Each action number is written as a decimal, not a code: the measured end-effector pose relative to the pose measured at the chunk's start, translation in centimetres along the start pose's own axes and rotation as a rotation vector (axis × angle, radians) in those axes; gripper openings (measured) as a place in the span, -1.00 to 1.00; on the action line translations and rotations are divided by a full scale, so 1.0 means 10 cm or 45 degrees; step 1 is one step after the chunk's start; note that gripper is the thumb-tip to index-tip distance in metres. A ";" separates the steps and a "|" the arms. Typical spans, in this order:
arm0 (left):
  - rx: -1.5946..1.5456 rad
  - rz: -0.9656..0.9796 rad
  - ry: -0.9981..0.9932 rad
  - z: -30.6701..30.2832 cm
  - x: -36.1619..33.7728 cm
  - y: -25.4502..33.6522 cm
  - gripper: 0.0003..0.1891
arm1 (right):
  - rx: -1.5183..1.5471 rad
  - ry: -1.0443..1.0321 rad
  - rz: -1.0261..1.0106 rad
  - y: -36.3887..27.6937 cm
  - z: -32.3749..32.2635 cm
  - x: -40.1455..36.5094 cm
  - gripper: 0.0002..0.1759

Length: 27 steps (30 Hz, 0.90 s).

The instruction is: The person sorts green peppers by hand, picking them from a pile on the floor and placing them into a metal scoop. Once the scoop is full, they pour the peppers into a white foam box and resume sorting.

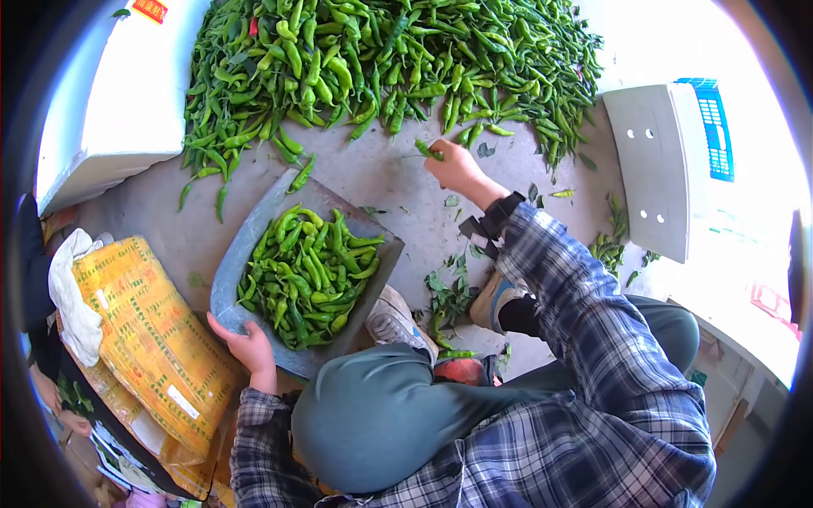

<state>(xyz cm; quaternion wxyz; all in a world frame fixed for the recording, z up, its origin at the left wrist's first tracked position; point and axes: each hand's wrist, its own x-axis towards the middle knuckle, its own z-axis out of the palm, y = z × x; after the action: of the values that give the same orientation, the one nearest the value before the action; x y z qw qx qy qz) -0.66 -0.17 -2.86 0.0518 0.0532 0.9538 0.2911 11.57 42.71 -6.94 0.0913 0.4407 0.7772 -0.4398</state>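
My right hand pinches a green pepper, its long axis slanting away leftward, while the scoop lies left and nearer me, gripped by my left hand.

Peppers in scoop; pepper pile beyond; taped box left.

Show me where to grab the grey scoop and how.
Grip the grey scoop by its near-left rim, where the left hand is, coming from the person's side. Thumb inside and fingers outside should suit: the wall rises there, leaving a bare edge beside the heaped peppers.
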 end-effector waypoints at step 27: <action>-0.039 0.001 -0.029 -0.01 0.01 -0.01 -0.26 | -0.525 0.375 -0.460 0.08 -0.08 0.08 -0.83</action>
<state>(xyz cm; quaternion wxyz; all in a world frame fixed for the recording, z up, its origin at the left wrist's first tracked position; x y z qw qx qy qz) -0.75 -0.32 -2.85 0.0635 0.0561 0.9485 0.3051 11.92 44.06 -7.40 -0.0142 0.3267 0.9206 -0.2134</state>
